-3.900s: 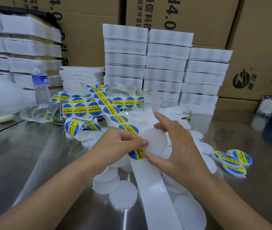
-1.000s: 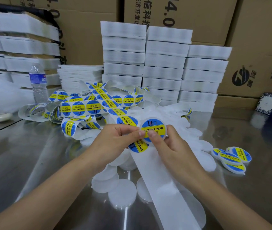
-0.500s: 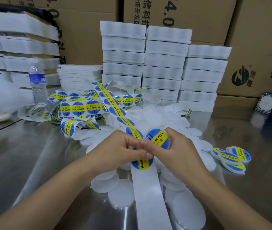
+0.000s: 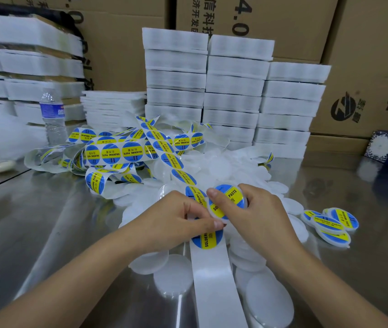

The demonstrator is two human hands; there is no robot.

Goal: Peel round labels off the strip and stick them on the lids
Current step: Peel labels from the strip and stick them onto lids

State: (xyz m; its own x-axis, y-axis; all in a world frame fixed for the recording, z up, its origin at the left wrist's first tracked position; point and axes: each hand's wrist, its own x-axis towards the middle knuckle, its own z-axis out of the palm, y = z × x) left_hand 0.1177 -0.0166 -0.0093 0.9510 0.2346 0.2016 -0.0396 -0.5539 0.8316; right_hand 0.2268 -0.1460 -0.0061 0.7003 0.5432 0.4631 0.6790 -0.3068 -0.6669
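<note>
Between the hands: one white lid (image 4: 214, 213) is sitting tilted, already wearing one blue-and-yellow round label (image 4: 234, 194).
Right hand (image 4: 259, 214): it is gripping that lid, with the fingers curling round the far rim and the thumb pressing down across the label.
Left hand (image 4: 176, 223): it is closing on the strip (image 4: 214, 280), with the fingers curled over it. The thumb tip is lying just beside the lid's lower rim; whether it is touching cannot be told.
Strip near the hands: one unpeeled label (image 4: 208, 238) is showing just under the left thumb. The bare backing is trailing toward the person between the forearms.
Bare lids (image 4: 172, 282): they are lying loose under and around both hands, too many and too overlapped to count.
Finished lids (image 4: 330, 224): three or four are overlapping in a small heap to the right of the right hand, apart from it.
Label tangle (image 4: 122, 150): loops of the strip are piling up beyond the left hand.
Foam trays (image 4: 233, 91): three tall stacks are standing beyond the hands, with one lower stack to their left.
Water bottle (image 4: 53, 114): one is standing far left of the left hand.
Table (image 4: 34, 233): shiny metal is carrying everything.
Cardboard boxes (image 4: 365, 67): they are filling the background.
</note>
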